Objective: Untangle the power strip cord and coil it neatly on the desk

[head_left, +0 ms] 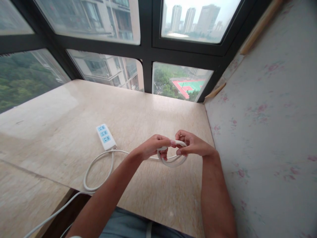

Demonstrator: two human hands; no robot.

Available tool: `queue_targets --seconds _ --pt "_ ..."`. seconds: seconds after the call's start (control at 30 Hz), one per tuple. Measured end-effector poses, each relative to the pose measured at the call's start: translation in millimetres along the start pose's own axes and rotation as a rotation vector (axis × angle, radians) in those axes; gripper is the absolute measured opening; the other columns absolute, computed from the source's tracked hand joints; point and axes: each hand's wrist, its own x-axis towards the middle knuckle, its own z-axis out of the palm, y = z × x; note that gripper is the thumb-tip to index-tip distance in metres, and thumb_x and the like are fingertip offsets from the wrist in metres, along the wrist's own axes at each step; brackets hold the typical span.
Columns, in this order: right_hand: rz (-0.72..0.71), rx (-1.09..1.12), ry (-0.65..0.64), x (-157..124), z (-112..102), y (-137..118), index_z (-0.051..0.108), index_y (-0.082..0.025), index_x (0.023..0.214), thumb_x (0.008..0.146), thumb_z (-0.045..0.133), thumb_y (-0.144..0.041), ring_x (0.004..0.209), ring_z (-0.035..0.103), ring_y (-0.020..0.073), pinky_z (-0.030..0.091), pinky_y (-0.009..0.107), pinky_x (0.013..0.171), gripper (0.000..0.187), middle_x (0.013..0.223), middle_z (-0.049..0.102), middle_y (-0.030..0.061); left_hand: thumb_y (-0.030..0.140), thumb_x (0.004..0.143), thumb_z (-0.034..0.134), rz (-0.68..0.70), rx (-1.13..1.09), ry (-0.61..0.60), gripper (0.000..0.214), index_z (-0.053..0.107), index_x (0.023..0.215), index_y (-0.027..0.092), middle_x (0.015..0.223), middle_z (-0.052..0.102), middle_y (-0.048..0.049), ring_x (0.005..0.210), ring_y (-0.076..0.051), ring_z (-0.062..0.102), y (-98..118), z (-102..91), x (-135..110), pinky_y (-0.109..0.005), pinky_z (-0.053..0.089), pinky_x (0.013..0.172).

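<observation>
A small coil of white cable (175, 164) hangs between my two hands, just above the pale stone-look sill. My left hand (158, 145) pinches the coil's upper left side, thumb on top. At the coil's right side is my right hand (192, 143), with its fingers curled around the cable and its thumb below. To the left, a white power strip (106, 137) with blue socket faces lies on the sill. Its white cord (85, 175) makes a wide loop beside my left forearm. Cable also runs from behind my left wrist toward the coil; the exact connection is hidden.
The broad stone-look sill (138, 109) meets dark-framed windows (147, 49) at the back. A flowered wall (260, 132) stands close on the right, its covering peeling near the window. At lower left, cord crosses a dark gap (71, 210) by the sill's edge.
</observation>
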Motion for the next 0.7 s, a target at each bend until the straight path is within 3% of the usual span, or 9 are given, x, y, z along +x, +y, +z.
queue_targets --seconds 0.2,0.4,0.6,0.7 --pt "-0.074 0.126 -0.190 0 -9 13 0.054 -0.015 0.095 0.066 0.084 -0.018 0.067 0.063 0.0120 0.049 0.022 0.058 0.042 0.077 0.068 0.0014 0.036 0.070 0.073 0.055 -0.088 0.055 0.026 0.060 0.064 0.014 0.044 0.048 0.0024 0.040 -0.009 0.047 0 -1.9 -8 -0.023 0.043 0.046" --pt "-0.337 0.303 -0.193 17 -9 38 0.059 -0.016 0.101 0.061 0.089 -0.025 0.073 0.068 0.0169 0.054 0.036 0.078 0.050 0.080 0.071 0.0034 0.031 0.073 0.068 0.163 -0.351 0.091 0.025 0.052 0.061 0.016 0.043 0.039 0.0066 0.034 -0.006 0.034 10 -2.8 -18 -0.020 0.036 0.038" --pt "-0.565 0.571 -0.194 53 23 54 0.060 -0.023 0.088 0.055 0.092 -0.034 0.086 0.068 0.0208 0.047 0.042 0.090 0.047 0.076 0.070 0.0000 0.032 0.080 0.061 0.391 -0.555 0.182 0.021 0.059 0.071 0.013 0.044 0.036 0.0078 0.032 -0.003 0.029 18 -5.4 -23 -0.017 0.028 0.036" --pt "-0.572 0.717 -0.025 66 49 45 0.059 -0.027 0.093 0.051 0.091 -0.043 0.085 0.065 0.0209 0.047 0.040 0.086 0.055 0.069 0.062 -0.0039 0.033 0.086 0.056 0.526 -0.704 0.277 0.023 0.059 0.073 0.014 0.045 0.035 0.0080 0.032 -0.003 0.028 17 -3.0 -21 -0.017 0.026 0.036"
